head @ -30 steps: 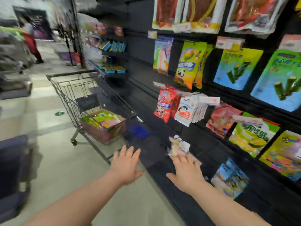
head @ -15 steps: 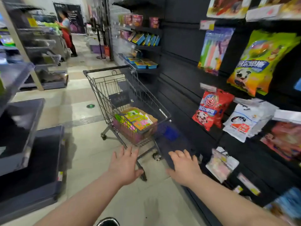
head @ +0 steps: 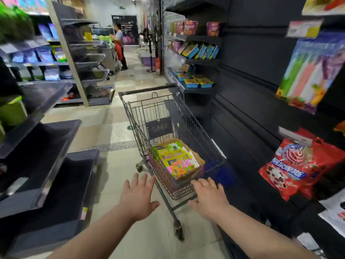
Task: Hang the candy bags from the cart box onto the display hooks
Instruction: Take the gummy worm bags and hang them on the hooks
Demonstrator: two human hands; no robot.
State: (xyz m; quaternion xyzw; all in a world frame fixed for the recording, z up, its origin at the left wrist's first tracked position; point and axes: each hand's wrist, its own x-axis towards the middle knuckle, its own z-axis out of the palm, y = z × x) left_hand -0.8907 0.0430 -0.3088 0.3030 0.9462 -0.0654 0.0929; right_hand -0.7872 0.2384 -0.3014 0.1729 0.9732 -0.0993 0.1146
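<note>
Two bare hands reach forward and hold nothing: the left hand [head: 138, 198] has its fingers spread wide, the right hand [head: 209, 199] has its fingers straight and slightly apart. At 12 o'clock from them stands a wire cart [head: 136, 128]. Its cardboard box [head: 200, 162] holds green, yellow and pink candy bags [head: 173, 161] lying flat. At 3 o'clock a dark display wall [head: 252, 90] carries a hanging red bag [head: 298, 165]. At 9 o'clock stands a grey shelf [head: 46, 165].

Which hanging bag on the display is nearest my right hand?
The red bag, hanging low right of the cart. The striped bag hangs much higher; the white bag sits farther right.
</note>
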